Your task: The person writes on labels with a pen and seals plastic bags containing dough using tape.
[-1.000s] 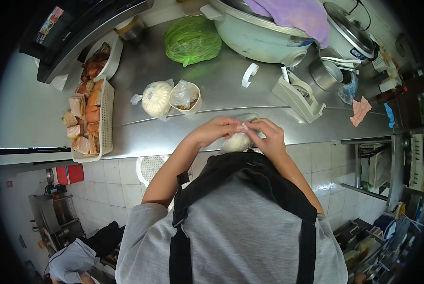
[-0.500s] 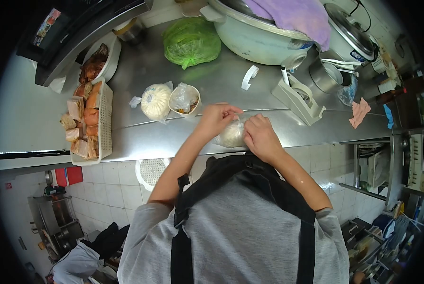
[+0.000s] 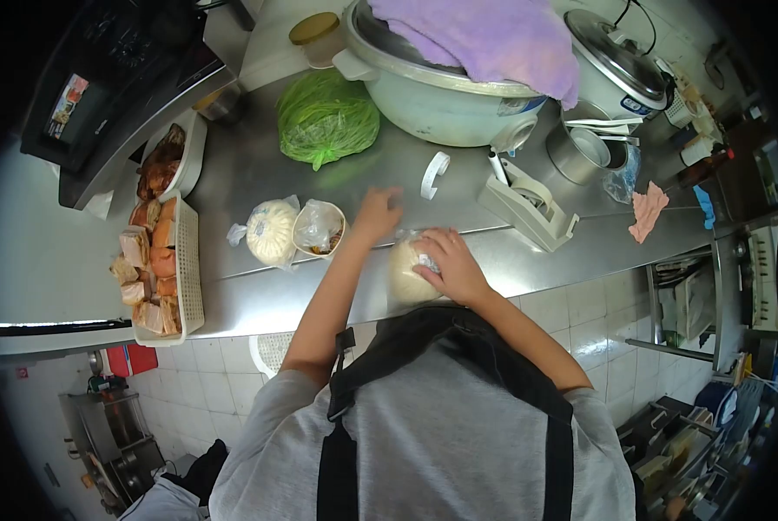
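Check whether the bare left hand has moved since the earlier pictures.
Yes: the left hand has moved forward, from the near side of the grey metal counter seam to beyond it.

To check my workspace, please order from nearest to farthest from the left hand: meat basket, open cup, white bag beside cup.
From the left hand:
1. Open cup, just to its left.
2. White bag, left of the cup.
3. Meat basket, far left.

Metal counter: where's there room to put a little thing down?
There's bare counter in front of the round white bag beside the cup, between the basket and left forearm. Another bare patch is in front of the tape dispenser, beside the right hand. It's crowded at the back right, around the metal pot.
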The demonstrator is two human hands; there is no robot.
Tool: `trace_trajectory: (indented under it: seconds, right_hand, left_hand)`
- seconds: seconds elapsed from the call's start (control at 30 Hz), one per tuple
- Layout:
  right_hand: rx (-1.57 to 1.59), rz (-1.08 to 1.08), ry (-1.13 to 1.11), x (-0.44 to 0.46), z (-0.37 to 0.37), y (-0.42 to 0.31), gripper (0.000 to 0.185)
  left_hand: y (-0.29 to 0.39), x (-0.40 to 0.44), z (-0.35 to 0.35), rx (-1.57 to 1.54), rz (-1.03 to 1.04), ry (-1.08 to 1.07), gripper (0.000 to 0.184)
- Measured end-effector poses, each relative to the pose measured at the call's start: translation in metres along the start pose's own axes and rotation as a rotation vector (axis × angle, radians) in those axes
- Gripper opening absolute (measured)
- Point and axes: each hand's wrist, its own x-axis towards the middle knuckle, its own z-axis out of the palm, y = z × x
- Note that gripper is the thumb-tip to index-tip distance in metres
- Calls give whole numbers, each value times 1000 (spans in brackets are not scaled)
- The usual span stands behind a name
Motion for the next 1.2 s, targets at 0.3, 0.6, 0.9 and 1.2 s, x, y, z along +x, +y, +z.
trace_trajectory:
  seconds: [0.3,0.6,0.9,1.2]
  right_hand:
    - [772,835,212,6,10,58,37]
    - [1023,873,243,27,6,82,26]
    - [626,683,219,11,4,75,22]
    - [401,512,357,22,-7,47,20]
  left_hand:
    - [67,66,6,-445,-369,-407,42]
    - [55,6,31,-921,-362,-499,40]
    - [71,17,5,-1086,-658,-474,38]
    - [76,7,11,-1023,-591,-379,33]
